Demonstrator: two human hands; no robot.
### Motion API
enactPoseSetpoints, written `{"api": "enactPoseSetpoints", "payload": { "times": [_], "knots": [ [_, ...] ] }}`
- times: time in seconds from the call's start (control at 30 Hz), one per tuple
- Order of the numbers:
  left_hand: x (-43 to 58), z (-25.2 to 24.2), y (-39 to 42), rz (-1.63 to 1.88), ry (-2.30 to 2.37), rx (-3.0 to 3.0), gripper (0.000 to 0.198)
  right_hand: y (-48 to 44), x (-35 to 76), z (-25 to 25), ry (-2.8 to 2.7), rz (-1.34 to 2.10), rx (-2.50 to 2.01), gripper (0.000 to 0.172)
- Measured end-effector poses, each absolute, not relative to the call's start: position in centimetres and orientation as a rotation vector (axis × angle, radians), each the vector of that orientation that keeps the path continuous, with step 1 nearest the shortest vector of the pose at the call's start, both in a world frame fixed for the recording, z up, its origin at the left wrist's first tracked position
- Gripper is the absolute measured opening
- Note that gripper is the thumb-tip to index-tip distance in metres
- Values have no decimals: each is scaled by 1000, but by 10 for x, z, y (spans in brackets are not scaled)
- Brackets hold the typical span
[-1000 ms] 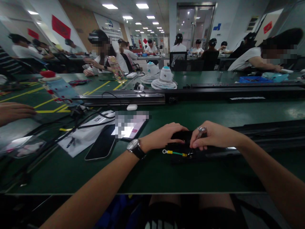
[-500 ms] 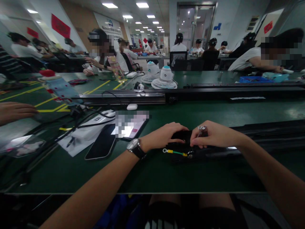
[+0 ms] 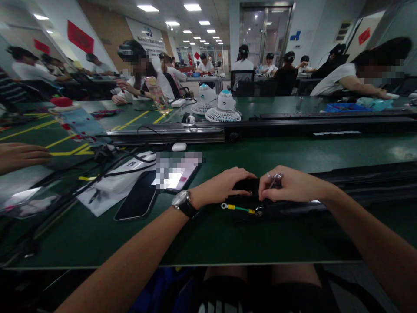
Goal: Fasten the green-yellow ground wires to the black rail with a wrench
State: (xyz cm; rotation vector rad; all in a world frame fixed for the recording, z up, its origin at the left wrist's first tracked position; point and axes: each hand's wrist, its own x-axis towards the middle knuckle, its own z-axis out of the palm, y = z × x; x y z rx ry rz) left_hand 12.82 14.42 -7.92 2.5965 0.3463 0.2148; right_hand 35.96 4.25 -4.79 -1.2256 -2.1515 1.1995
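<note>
My left hand [image 3: 230,186], with a watch on its wrist, grips the end of a long black rail [image 3: 302,208] between thumb and fingers. Beside it, my right hand [image 3: 285,184] is closed, fingers bent down around a small silver tool [image 3: 277,179] whose top shows above the knuckles. Its exact kind is hard to make out, and its lower end is mostly hidden by the fingertips. Just below them a round metal screw head [image 3: 259,211] sits on the rail. From there a short green wire [image 3: 241,209] with yellow sleeves and a ring terminal sticks out leftward.
Left of my hands lie a black phone [image 3: 137,195], a second lit phone [image 3: 189,174], a white bag [image 3: 107,191] and black cables. Farther back are a white earbud case [image 3: 179,147], another long rail [image 3: 309,124] and two fans [image 3: 224,106]. Another person's hand [image 3: 22,156] rests at left.
The silver tool's top has turned between my right fingers. My left hand keeps its hold on the rail. The whole view has shifted slightly.
</note>
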Motion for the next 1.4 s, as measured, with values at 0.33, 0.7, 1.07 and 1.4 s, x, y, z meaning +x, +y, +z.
{"api": "enactPoseSetpoints", "payload": {
  "times": [0.33,0.7,1.07,1.4],
  "knots": [
    [128,-80,145,201,340,2592,46,41,361,-47,-2132,1343,-1210,16],
    [128,-81,145,194,334,2607,46,42,363,-43,-2136,1298,-1217,15],
    [128,-81,143,208,322,2574,45,40,366,-41,-2106,1337,-1320,14],
    [128,-78,141,204,332,2607,46,39,365,-43,-2140,1346,-1303,16]
  ]
}}
